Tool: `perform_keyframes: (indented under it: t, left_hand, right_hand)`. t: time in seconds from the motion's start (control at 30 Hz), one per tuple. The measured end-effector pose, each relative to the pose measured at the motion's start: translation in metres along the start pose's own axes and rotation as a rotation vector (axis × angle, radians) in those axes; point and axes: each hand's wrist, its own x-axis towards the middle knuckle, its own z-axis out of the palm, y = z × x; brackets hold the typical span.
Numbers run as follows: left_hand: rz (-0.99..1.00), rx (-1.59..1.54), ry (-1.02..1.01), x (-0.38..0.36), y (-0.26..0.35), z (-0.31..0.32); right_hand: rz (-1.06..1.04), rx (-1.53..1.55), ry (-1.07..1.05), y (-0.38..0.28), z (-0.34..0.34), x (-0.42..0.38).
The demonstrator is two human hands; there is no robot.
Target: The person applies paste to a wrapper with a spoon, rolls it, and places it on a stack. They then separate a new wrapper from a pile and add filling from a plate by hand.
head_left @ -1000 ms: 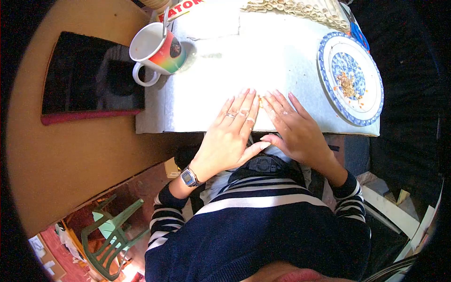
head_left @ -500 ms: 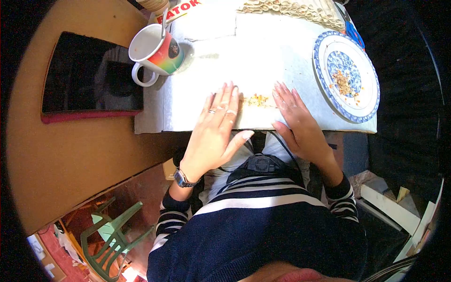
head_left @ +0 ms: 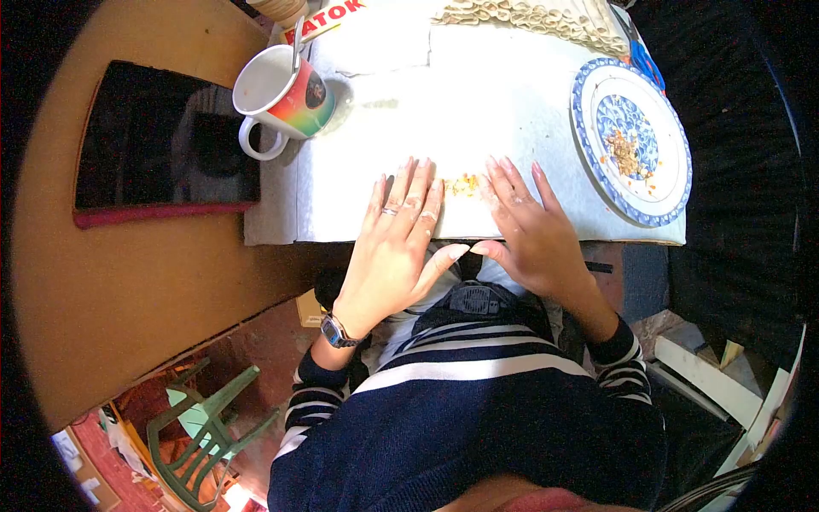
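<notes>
My left hand (head_left: 397, 230) lies palm down at the near edge of the white work surface (head_left: 478, 94), fingers stretched out. White smears mark its fingers. My right hand (head_left: 529, 226) rests palm down opposite, its fingers extended, with whitish residue on them. Between the two sets of fingertips is a small strip of orange and yellow crumbly filling (head_left: 461, 184). The thumbs point toward each other, close together below the surface's edge. Whether anything thin lies under the fingers is hidden. On the right, a blue-and-white plate (head_left: 630, 141) holds more brownish crumbly filling.
A rainbow-coloured mug (head_left: 294, 98) with a utensil in it stands at the left. Beyond it is a dark flat tablet-like object (head_left: 162, 141). Rows of pale rolled pieces (head_left: 546, 21) lie at the far edge, near blue-handled scissors (head_left: 644, 64). A green chair (head_left: 205, 418) is at lower left.
My right hand has moved left and its fingers now cover part of the filling's right end. My left hand has shifted slightly right, bringing both thumbs closer together.
</notes>
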Motion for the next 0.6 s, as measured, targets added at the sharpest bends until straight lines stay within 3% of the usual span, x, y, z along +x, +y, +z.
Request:
perform_keyframes:
  t: [0.6]
  left_hand:
    - [0.139,0.012,0.078,0.02,-0.009,0.008]
  right_hand:
    - [0.084,0.035,0.116,0.003,0.005,-0.005]
